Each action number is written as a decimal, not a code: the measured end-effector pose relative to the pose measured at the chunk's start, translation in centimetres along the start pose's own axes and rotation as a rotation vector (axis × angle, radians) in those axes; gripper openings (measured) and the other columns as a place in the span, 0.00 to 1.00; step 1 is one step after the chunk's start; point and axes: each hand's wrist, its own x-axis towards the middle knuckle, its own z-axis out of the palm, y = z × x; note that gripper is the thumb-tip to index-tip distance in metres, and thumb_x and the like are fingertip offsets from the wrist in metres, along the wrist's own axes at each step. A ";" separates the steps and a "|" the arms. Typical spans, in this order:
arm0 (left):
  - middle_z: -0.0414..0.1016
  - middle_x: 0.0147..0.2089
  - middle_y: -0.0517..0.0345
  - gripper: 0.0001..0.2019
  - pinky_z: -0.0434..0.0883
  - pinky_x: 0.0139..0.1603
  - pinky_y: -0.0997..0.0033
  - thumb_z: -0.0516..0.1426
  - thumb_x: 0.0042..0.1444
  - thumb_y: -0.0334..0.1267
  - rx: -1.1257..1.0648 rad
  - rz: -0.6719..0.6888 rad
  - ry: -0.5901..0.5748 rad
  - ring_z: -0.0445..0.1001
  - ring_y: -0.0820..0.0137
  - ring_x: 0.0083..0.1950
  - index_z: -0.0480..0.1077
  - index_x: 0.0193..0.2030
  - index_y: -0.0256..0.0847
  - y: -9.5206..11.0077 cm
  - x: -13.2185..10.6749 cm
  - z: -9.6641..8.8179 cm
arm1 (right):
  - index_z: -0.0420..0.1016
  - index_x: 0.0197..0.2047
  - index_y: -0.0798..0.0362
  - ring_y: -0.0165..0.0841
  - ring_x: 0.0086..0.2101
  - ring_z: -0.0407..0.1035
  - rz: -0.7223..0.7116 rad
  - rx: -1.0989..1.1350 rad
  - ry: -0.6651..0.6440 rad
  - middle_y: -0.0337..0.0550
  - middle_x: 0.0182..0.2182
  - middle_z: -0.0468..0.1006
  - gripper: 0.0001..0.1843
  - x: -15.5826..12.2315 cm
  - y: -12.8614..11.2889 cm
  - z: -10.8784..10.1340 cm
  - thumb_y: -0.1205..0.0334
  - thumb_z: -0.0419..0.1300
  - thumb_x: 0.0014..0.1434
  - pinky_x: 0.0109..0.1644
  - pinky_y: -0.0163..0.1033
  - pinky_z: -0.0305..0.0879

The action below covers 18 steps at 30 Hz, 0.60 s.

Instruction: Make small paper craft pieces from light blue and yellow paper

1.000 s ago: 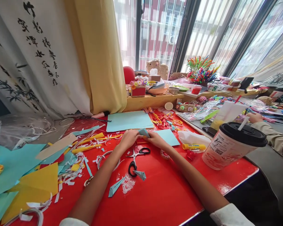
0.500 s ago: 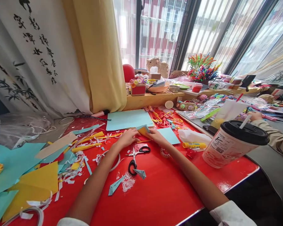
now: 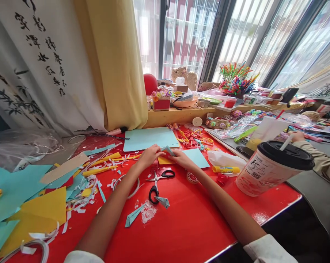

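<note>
Both my hands meet over a small folded piece of paper (image 3: 167,150), light blue on one side and yellow on the other. My left hand (image 3: 149,155) pinches its left edge, fingers closed. From the right, my right hand (image 3: 182,159) grips the same piece. They hover just above the red table (image 3: 192,223), in front of a light blue sheet (image 3: 150,138). Black-handled scissors (image 3: 158,183) lie just below my hands, with folded blue scraps (image 3: 162,201) beside them.
A large lidded paper cup with a straw (image 3: 269,168) stands at the right edge. A yellow glue stick (image 3: 225,169) and white tissue (image 3: 222,159) lie near it. Paper sheets and strips (image 3: 30,197) cover the left. Another person's hand (image 3: 296,136) rests at far right.
My hands have turned and worked the folded paper between them, showing its yellow side for a moment; they stay in the same spot. The view has shifted slightly.
</note>
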 end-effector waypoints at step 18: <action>0.75 0.42 0.55 0.09 0.57 0.47 0.62 0.52 0.56 0.37 0.028 0.100 -0.055 0.66 0.62 0.46 0.72 0.39 0.43 0.2 -0.2 1.1 | 0.73 0.43 0.56 0.35 0.38 0.69 -0.084 -0.073 0.253 0.43 0.37 0.77 0.17 -0.1 -0.7 0.8 0.63 0.47 0.57 0.43 0.38 0.62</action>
